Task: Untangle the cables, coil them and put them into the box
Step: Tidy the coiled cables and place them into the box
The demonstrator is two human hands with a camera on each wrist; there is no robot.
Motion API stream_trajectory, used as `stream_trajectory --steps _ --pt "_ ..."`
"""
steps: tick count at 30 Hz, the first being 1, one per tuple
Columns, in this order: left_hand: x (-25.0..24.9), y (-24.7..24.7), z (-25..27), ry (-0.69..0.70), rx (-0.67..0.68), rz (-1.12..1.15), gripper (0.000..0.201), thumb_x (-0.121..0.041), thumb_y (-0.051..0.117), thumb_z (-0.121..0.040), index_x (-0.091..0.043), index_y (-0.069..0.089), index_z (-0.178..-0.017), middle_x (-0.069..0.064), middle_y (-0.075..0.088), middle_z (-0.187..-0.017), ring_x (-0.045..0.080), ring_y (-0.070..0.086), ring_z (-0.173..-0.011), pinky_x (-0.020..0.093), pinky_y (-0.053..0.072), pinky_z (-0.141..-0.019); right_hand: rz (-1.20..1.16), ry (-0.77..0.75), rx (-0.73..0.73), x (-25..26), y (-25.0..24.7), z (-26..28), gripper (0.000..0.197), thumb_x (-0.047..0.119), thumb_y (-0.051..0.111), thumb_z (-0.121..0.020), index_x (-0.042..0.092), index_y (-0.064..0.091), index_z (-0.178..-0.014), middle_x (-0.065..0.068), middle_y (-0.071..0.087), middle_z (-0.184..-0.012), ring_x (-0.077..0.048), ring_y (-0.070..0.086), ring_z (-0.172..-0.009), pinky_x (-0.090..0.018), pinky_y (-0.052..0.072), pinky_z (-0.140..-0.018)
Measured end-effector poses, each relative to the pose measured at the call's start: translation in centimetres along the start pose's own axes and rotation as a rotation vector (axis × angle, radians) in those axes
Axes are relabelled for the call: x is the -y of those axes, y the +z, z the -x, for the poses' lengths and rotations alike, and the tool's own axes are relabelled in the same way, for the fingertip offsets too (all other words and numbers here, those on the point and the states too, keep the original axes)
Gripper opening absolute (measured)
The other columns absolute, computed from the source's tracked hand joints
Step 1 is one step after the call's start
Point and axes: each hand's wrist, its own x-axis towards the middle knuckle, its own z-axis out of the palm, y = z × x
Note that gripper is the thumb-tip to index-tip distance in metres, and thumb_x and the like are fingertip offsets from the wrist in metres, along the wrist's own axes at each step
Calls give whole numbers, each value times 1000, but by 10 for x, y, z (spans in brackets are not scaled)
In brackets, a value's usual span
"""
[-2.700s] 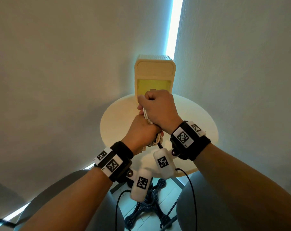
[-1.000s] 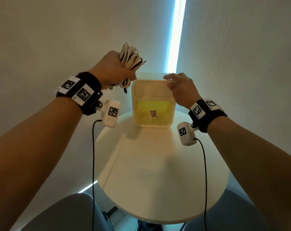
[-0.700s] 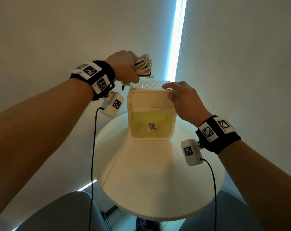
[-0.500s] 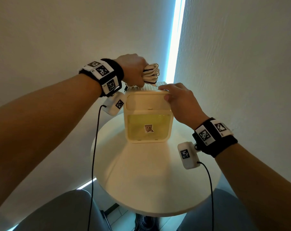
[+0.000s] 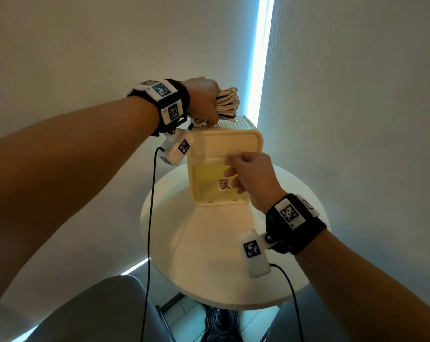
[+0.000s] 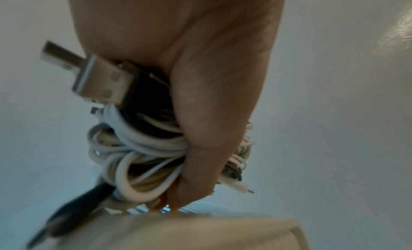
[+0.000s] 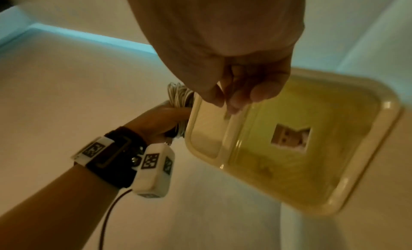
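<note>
A cream box [image 5: 223, 141] with a yellowish see-through front flap stands at the far side of the round table [image 5: 209, 255]. My left hand [image 5: 212, 107] grips a coiled bundle of white and black cables [image 5: 227, 102] just above the box's top rear edge. In the left wrist view the fingers [image 6: 200, 148] wrap the bundle [image 6: 138, 148], and a USB plug [image 6: 100, 81] sticks out. My right hand [image 5: 230, 165] pinches the small tab at the flap's upper edge. The right wrist view shows these fingertips [image 7: 231, 98] on the tab and the box front [image 7: 334, 165].
Two walls meet in a corner close behind the box, with a bright light strip [image 5: 260, 58] between them. My grey-clad knees [image 5: 98, 312] sit under the table's near edge. Black sensor wires hang from both wrists.
My right hand has come down from the box's top right corner to the flap's tab on the front. My left hand still holds the bundle just above the box's top.
</note>
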Motion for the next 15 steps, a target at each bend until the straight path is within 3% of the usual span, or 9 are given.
stream_trajectory --steps 3,7,10,15 --pt "1 -2 0 5 16 -1 19 -21 77 -86 -18 60 -78 1 61 -73 16 54 -61 28 43 -54 -190 104 26 2 21 0 21 20 69 -100 -1 72 -98 -9 73 -72 -19 55 -46 -25 45 -44" --pt "3 1 -2 3 8 10 23 -21 77 -88 -22 57 -76 0 60 -73 15 54 -62 28 42 -54 -381 187 -38 1 33 -1 9 10 66 -97 6 69 -90 -9 67 -69 -15 49 -45 -26 40 -45" --pt "4 3 -3 9 1 9 23 -23 77 -89 -22 57 -77 0 60 -74 15 53 -63 28 43 -55 -423 208 -49 -1 33 4 12 10 63 -95 9 65 -83 -7 58 -64 -16 46 -46 -25 38 -44" --pt "2 2 -4 12 17 15 25 -23 77 -91 -24 56 -78 0 60 -76 14 53 -64 26 41 -56 -376 201 -11 -10 17 26 13 12 63 -95 9 69 -83 -12 61 -71 -17 49 -50 -25 41 -45"
